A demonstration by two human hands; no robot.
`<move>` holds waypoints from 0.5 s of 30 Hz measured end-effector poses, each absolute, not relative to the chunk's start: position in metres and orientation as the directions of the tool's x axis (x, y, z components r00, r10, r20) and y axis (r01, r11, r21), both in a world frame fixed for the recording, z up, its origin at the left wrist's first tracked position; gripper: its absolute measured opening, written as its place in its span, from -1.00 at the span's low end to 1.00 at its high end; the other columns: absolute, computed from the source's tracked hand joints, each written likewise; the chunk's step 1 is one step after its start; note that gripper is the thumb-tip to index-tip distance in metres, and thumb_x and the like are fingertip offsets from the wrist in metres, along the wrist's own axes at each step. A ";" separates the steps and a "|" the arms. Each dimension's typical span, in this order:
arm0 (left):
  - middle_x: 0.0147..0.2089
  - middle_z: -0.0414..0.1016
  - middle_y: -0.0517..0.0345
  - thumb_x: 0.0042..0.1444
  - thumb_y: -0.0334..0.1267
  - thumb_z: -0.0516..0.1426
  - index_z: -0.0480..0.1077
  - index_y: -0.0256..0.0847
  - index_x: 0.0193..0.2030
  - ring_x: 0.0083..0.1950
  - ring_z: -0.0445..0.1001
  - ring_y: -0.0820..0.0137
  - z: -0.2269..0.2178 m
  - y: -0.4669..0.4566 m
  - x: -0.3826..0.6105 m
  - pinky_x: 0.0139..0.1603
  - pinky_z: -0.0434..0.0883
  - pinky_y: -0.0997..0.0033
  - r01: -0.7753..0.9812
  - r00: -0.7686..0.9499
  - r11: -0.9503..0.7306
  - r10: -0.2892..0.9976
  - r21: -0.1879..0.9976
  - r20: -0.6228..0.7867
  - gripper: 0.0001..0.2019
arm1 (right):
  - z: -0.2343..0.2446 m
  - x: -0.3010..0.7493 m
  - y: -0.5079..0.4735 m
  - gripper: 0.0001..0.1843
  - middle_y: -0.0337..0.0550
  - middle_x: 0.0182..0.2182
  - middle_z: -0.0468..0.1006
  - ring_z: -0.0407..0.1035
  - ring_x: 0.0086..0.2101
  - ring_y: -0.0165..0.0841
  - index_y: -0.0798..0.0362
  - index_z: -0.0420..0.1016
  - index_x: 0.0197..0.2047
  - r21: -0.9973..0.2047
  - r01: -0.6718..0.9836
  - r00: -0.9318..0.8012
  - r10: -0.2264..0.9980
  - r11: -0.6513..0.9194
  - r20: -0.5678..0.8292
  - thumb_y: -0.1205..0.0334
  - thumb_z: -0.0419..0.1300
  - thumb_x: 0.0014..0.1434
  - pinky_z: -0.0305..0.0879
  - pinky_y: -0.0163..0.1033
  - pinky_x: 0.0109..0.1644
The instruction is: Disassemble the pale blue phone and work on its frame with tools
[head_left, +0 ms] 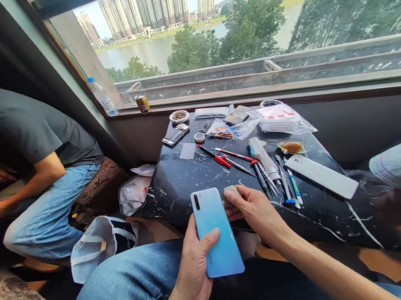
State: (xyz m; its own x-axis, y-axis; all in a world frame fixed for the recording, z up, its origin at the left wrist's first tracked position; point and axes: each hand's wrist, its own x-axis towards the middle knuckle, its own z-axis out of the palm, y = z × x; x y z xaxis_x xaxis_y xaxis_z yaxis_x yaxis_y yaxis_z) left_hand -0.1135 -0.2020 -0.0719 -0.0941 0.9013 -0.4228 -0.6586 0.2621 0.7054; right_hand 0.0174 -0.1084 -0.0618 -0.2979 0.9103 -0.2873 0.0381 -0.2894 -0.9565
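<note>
Clasping a blue phone (224,247), back cover (211,216) on, my left grip (192,268) sits lower-centre, my right grip (259,211) pinching a pale piece (231,188), centre-right tools (286,189) unheld.

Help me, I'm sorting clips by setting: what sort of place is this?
Probably an indoor sitting area, perhaps a lounge, doubling as a workspace: a wide window overlooks water, a person sits on a brown seat, and tools lie on a black table.

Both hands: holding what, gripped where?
Left hand: blue OPPO smartphone, gripped along its lower left edge, thumb across the back. Right hand: small greyish-tan piece, pinched with the thumb on its near side; exact identity unclear.
</note>
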 end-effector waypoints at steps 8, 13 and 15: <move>0.02 0.60 -0.07 -0.06 -0.34 0.37 0.41 -0.08 0.17 0.03 0.58 0.06 -0.031 -0.185 -0.169 0.07 0.50 -0.01 -0.862 -0.276 -0.008 0.845 0.506 -0.458 -0.40 | -0.076 0.009 -0.078 -0.45 0.01 -0.42 0.66 0.54 -0.43 -0.12 0.00 0.60 -0.39 -0.951 0.191 -0.242 0.927 -0.243 -0.286 -0.34 0.35 -0.19 0.56 -0.08 -0.31; 0.12 0.57 -0.12 0.19 -0.38 0.19 0.40 -0.19 0.17 0.09 0.57 0.03 0.006 -0.178 -0.274 0.09 0.50 -0.14 -0.744 -0.490 -0.240 0.831 0.624 -0.265 -0.61 | -0.073 -0.007 -0.057 -0.47 0.14 -0.44 0.66 0.54 -0.45 -0.03 -0.09 0.63 -0.50 -0.920 0.379 -0.276 0.936 -0.101 -0.217 -0.40 0.23 -0.17 0.52 -0.01 -0.30; 0.01 0.62 -0.12 0.30 -0.32 0.09 0.46 -0.32 0.08 -0.03 0.62 0.16 0.001 -0.176 -0.312 0.02 0.52 0.07 -0.730 -0.528 -0.259 0.802 0.632 -0.281 -0.73 | -0.071 -0.012 -0.056 -0.48 0.11 -0.45 0.66 0.54 -0.47 -0.05 -0.11 0.60 -0.53 -0.891 0.454 -0.287 0.944 -0.013 -0.160 -0.40 0.18 -0.10 0.49 -0.01 -0.34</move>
